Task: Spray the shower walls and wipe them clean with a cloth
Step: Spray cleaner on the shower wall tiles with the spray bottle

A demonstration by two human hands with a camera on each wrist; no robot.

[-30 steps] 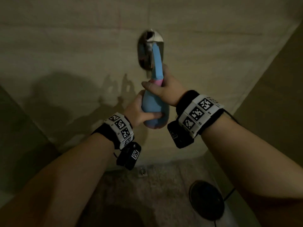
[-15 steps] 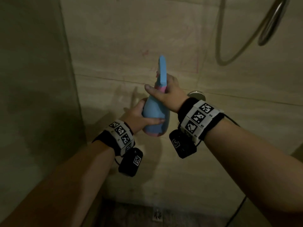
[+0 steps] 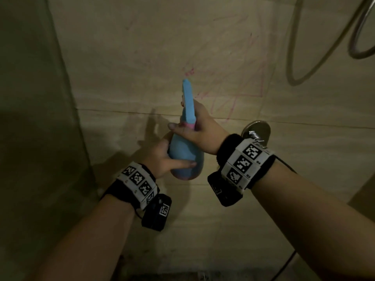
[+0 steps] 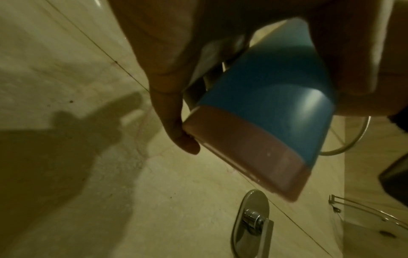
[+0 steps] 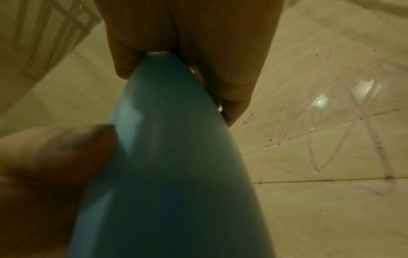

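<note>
One blue spray bottle (image 3: 185, 151), pink base, teardrop-shaped

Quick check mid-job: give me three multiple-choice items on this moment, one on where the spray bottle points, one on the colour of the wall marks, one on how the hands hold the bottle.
1. The spray bottle is aimed at:
A. the floor
B. the shower wall
C. the ceiling

2. The scribbles on the wall are:
A. pink
B. green
C. black

3. The bottle is held by:
A. the left hand only
B. the right hand only
C. both hands

Answers:
1 B, its nozzle faces the tiles in the head view.
2 A, pinkish lines cross the tiles.
3 C, the left hand grips the base and the right hand grips the neck.
</note>
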